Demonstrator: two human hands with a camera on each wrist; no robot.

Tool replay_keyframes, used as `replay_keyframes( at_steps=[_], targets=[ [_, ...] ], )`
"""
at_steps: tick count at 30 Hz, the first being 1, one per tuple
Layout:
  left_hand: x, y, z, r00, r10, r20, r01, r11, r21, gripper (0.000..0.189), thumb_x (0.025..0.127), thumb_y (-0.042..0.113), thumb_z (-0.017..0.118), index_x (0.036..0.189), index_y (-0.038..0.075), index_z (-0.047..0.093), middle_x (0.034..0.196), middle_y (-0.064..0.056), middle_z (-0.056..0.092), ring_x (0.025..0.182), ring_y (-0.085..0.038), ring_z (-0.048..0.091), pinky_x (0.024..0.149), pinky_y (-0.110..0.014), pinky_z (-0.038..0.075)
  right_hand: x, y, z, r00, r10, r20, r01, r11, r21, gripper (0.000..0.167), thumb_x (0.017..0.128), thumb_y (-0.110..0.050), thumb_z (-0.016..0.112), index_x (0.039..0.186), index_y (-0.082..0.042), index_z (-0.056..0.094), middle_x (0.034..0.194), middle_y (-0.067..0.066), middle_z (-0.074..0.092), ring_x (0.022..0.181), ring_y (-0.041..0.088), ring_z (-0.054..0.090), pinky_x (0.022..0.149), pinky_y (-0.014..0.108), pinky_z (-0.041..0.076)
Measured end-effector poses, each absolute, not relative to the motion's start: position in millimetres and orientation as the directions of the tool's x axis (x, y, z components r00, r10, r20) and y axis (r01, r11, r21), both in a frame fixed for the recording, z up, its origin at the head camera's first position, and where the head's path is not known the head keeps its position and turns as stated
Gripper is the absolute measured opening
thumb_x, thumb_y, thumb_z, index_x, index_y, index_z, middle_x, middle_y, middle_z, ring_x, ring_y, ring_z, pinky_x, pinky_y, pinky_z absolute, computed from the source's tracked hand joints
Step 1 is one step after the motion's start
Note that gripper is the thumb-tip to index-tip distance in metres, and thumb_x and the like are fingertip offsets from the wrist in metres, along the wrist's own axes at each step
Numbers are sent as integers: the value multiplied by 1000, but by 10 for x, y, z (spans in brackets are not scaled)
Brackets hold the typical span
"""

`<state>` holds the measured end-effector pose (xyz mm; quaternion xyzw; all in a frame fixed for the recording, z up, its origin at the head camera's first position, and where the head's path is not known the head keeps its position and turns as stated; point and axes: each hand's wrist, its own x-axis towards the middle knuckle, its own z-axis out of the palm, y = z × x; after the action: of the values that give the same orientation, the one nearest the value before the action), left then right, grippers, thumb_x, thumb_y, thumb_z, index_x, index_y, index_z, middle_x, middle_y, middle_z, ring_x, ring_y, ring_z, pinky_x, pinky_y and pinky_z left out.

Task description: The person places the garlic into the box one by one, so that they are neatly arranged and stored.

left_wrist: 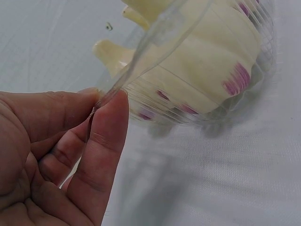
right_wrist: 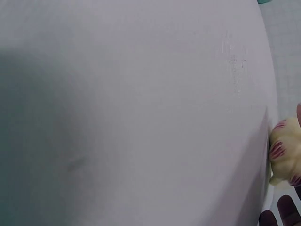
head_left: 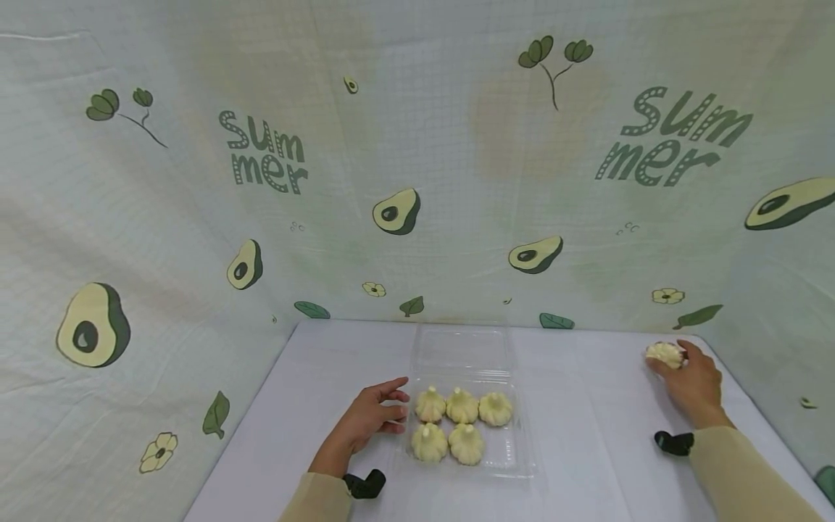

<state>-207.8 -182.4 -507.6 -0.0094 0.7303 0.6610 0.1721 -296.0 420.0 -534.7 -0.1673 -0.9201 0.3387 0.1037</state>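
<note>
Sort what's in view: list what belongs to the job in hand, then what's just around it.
In the job:
Clear plastic clamshell box, lid open, its edge pinched by the left hand
Five garlic bulbs in the box
Sixth garlic bulb, held by the right hand

Just around it:
White tablecloth
Avocado-print cloth backdrop
Black pieces at both wrists

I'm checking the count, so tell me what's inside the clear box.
The clear box holds five garlic bulbs: three at the back, two in front, front right bare. What lies beneath them is hidden.
</note>
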Motion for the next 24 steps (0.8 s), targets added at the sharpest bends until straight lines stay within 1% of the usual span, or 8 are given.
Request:
replay_keyframes(
  at_steps=[2, 5, 9, 12, 15, 18, 21, 24],
  targets=[
    [-2075, -1823, -5075, -941, 214, -263, -241, 125, 963, 68, 97, -2, 71, 160, 7, 46, 129, -17, 60, 88, -17, 67, 72, -33, 65, -2975, 4196, -5350, -925, 373, 64, 247, 722, -646, 85, 102, -34, 65, 162, 8, 23, 148, 48, 32, 131, 69, 32, 104, 74, 33],
    [-2074, -1824, -5078, -940, 215, -265, -243, 123, 962, 67, 98, -2, 70, 160, 7, 46, 128, -17, 61, 88, -17, 67, 72, -33, 65, -2983, 4194, -5378, -931, 358, 67, 239, 740, -629, 81, 102, -35, 65, 158, 10, 28, 143, 48, 34, 126, 68, 34, 98, 72, 35],
    [-2076, -1829, -5082, -941, 215, -262, -240, 123, 963, 67, 98, -2, 70, 160, 7, 46, 128, -17, 61, 88, -17, 67, 72, -33, 66, -2993, 4179, -5434, -934, 341, 108, 204, 756, -622, 72, 101, -32, 67, 149, 12, 39, 135, 46, 41, 119, 65, 37, 90, 67, 35],
    [-2072, -1825, -5074, -940, 218, -262, -241, 120, 963, 67, 98, -2, 70, 160, 7, 46, 128, -16, 61, 89, -17, 67, 73, -33, 66, -2971, 4168, -5448, -930, 341, 137, 182, 751, -635, 69, 100, -29, 69, 148, 10, 41, 132, 45, 43, 118, 64, 38, 89, 67, 35],
    [-2065, -1826, -5071, -938, 222, -265, -244, 115, 963, 67, 98, -3, 70, 160, 7, 45, 127, -16, 61, 89, -17, 67, 73, -34, 66, -2948, 4150, -5437, -930, 338, 143, 166, 735, -657, 69, 101, -29, 69, 150, 8, 39, 134, 44, 45, 119, 63, 42, 92, 69, 37],
    [-2062, -1828, -5073, -938, 221, -267, -247, 114, 962, 68, 97, -2, 70, 160, 7, 46, 128, -16, 61, 89, -17, 67, 73, -34, 66, -2924, 4128, -5411, -934, 337, 122, 170, 715, -678, 71, 103, -33, 67, 154, 6, 35, 141, 42, 45, 123, 61, 46, 94, 69, 39],
    [-2067, -1830, -5082, -939, 218, -266, -245, 117, 962, 68, 97, -2, 71, 160, 7, 46, 129, -17, 61, 89, -17, 67, 73, -33, 66, -2900, 4099, -5376, -932, 350, 98, 187, 692, -697, 73, 104, -38, 65, 156, 3, 33, 147, 41, 43, 126, 60, 46, 95, 68, 39],
    [-2072, -1830, -5093, -939, 222, -261, -239, 122, 963, 68, 97, -1, 71, 160, 7, 46, 129, -17, 61, 89, -17, 67, 73, -33, 66, -2872, 4068, -5359, -927, 366, 83, 197, 663, -723, 73, 105, -39, 64, 157, 1, 32, 150, 41, 43, 129, 59, 46, 95, 66, 40]
  ],
)
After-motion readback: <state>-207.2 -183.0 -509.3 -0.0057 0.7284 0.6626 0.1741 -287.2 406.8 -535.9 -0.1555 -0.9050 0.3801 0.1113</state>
